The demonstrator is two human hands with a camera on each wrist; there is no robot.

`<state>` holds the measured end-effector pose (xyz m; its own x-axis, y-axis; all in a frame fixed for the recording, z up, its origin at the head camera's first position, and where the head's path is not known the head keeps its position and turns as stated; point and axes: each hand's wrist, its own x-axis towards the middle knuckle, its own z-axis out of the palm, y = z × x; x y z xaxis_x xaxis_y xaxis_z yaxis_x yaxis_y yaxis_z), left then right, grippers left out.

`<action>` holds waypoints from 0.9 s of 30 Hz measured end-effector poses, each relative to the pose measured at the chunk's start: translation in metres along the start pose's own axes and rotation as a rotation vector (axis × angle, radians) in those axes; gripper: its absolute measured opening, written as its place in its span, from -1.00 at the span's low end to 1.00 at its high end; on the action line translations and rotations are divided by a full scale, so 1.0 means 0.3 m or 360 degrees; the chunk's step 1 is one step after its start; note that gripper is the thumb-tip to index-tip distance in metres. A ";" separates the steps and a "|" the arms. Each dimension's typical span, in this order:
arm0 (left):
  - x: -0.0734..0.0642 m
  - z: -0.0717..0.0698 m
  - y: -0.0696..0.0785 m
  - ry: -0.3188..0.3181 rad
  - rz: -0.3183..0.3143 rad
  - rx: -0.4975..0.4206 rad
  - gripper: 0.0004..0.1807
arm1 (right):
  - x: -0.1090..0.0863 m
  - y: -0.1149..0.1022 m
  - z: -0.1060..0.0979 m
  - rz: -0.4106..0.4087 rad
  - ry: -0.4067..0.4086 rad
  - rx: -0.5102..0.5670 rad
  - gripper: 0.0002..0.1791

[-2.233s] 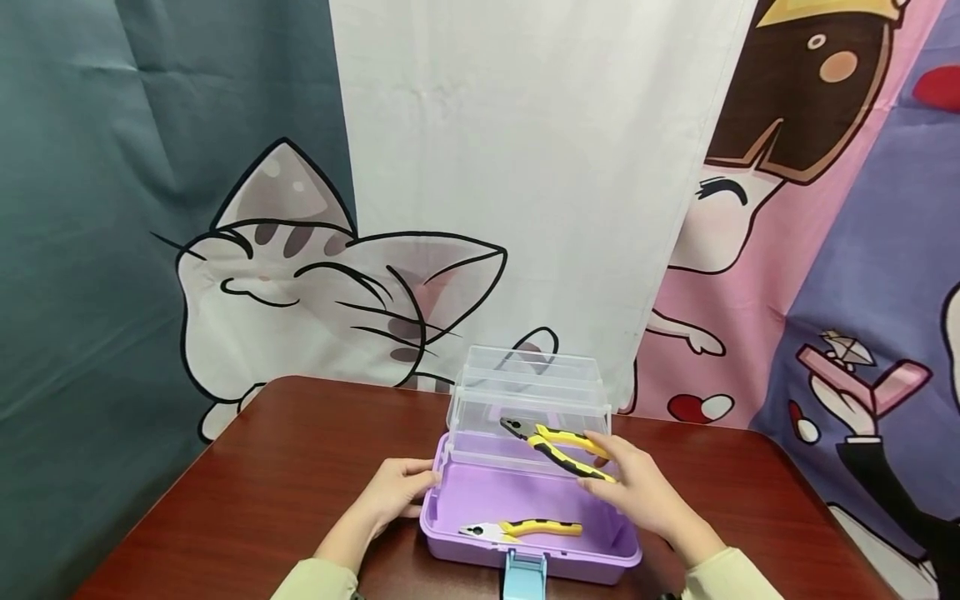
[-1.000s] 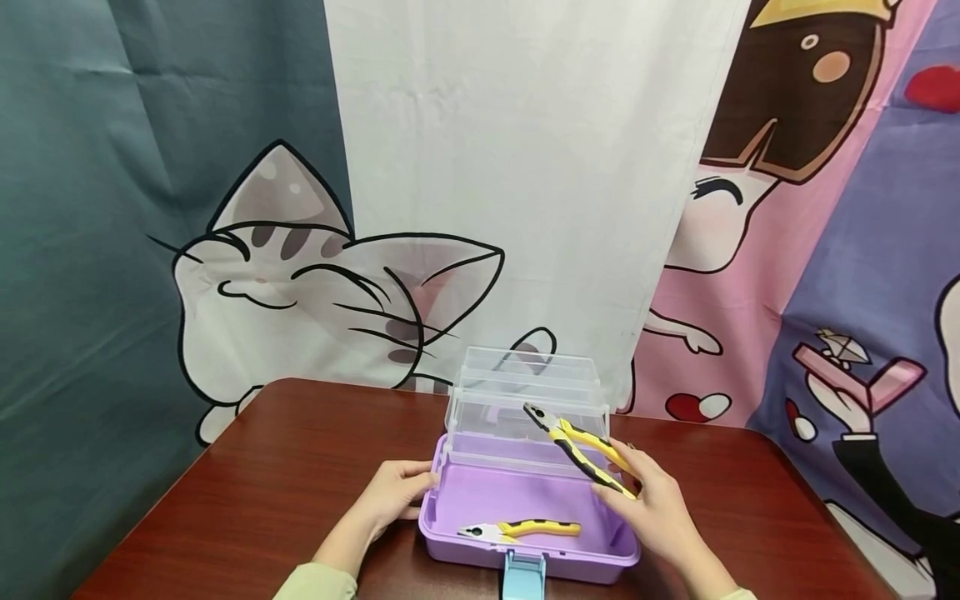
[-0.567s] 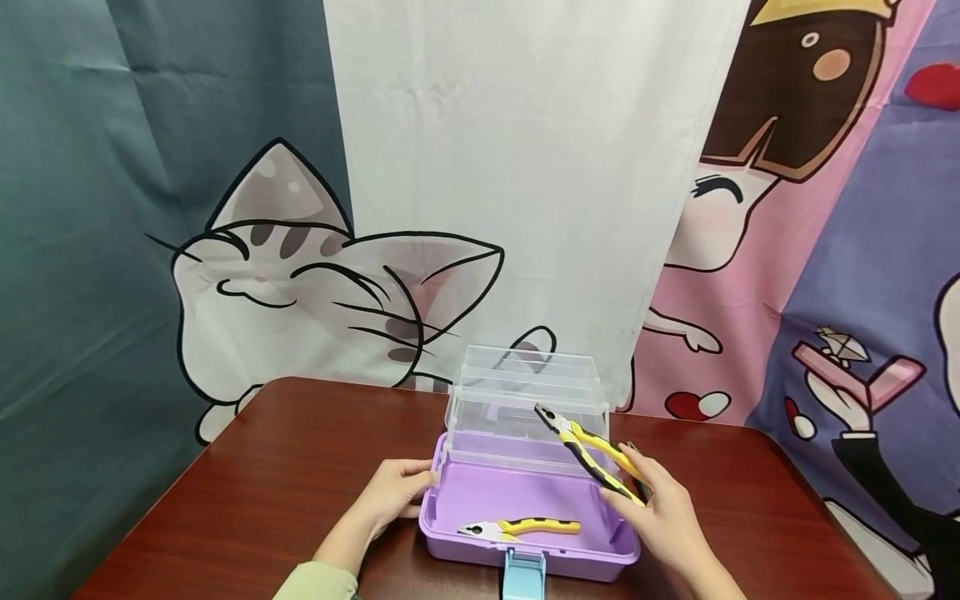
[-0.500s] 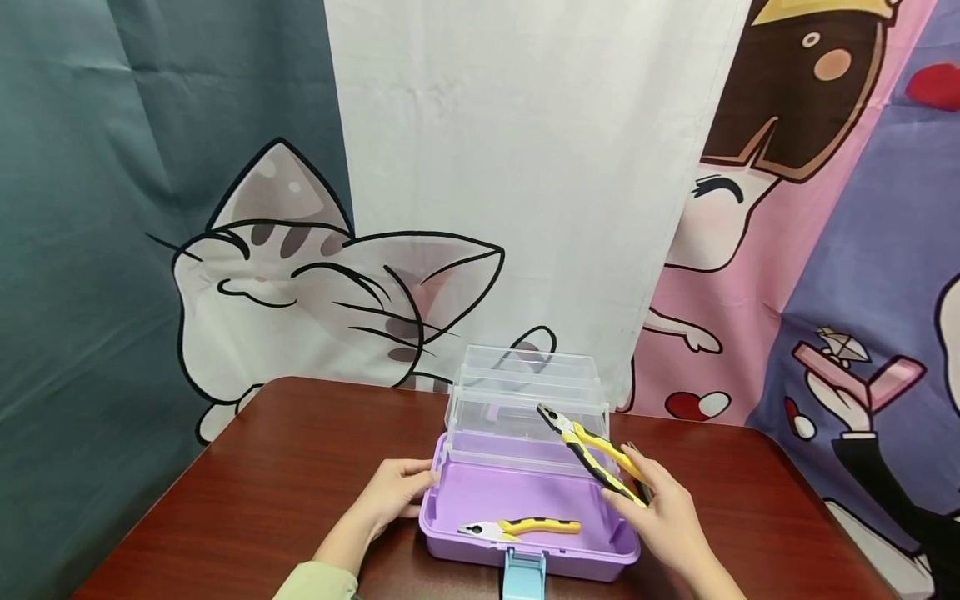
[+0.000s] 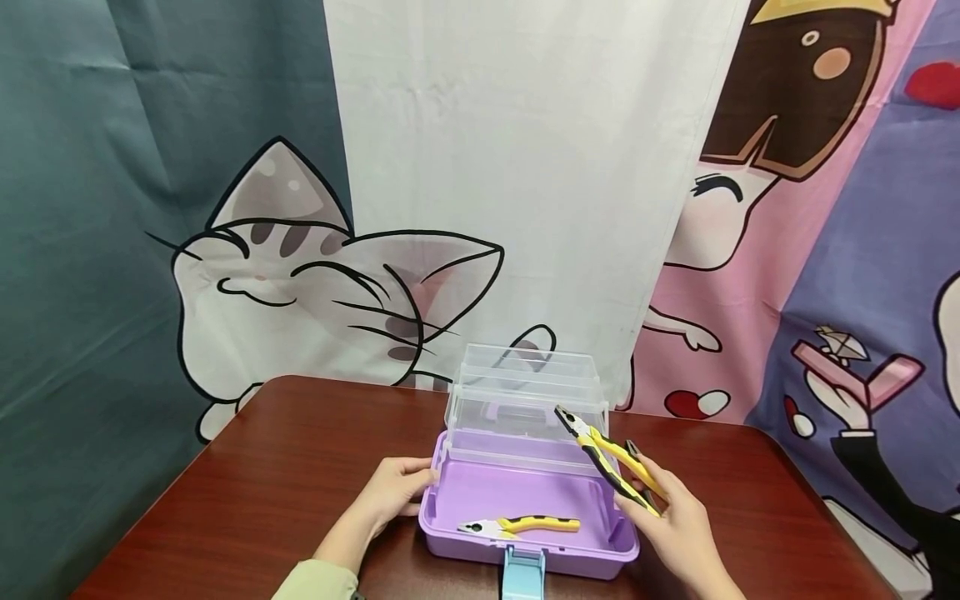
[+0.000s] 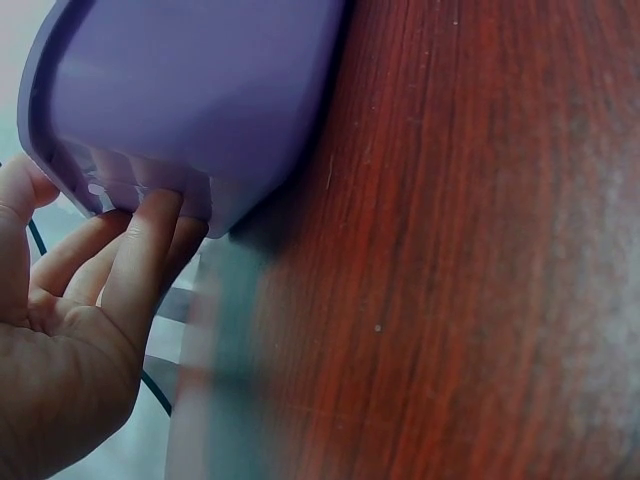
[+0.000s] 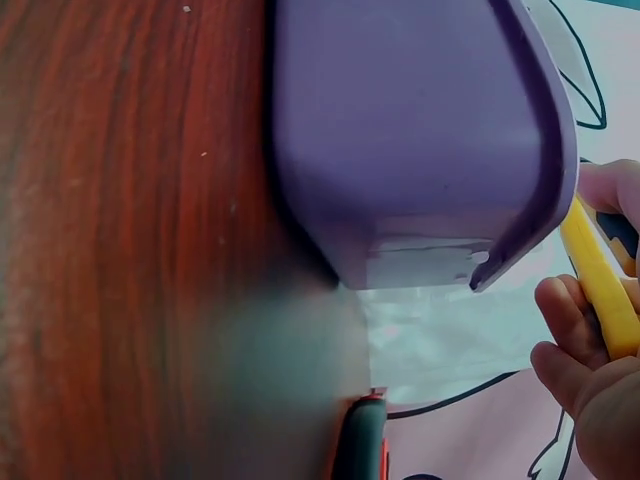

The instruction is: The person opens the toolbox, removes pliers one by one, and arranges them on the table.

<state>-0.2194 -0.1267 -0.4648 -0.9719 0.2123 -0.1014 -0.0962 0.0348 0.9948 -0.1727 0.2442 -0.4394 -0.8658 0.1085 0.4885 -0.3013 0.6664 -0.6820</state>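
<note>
A purple toolbox (image 5: 517, 492) stands on the table with its clear lid (image 5: 528, 375) tipped back. Inside, near the front wall, lies a pair of pliers (image 5: 542, 523) with yellow and black handles. My left hand (image 5: 392, 490) grips the box's left side, thumb at the rim; the left wrist view shows the fingers (image 6: 150, 240) against the outer wall. Over the box's right edge, my right hand (image 5: 678, 525) holds a second pair of yellow and black pliers (image 5: 618, 454) by the handles, nose pointing up and left. The right wrist view shows one yellow handle (image 7: 600, 285) in that hand.
A light-blue latch (image 5: 523, 575) hangs at the box's front. The dark tip of another tool (image 5: 632, 450) shows behind the right hand; a dark and red object (image 7: 362, 440) lies there in the right wrist view. Brown wooden table (image 5: 300, 467), printed curtain (image 5: 525, 167) behind.
My right hand has carried the held pliers from above the box's middle towards the right, tilting their nose further up. The left hand, the box and the pliers inside have stayed put.
</note>
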 end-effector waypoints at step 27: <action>0.001 0.001 -0.001 0.0010 -0.0015 -0.0007 -0.44 | -0.035 0.050 -0.050 0.0276 0.0068 -0.0154 -0.28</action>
<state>-0.2197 -0.1264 -0.4651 -0.9723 0.2060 -0.1105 -0.1060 0.0327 0.9938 -0.1622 0.2641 -0.4465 -0.8831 0.2575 0.3922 -0.1074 0.7028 -0.7033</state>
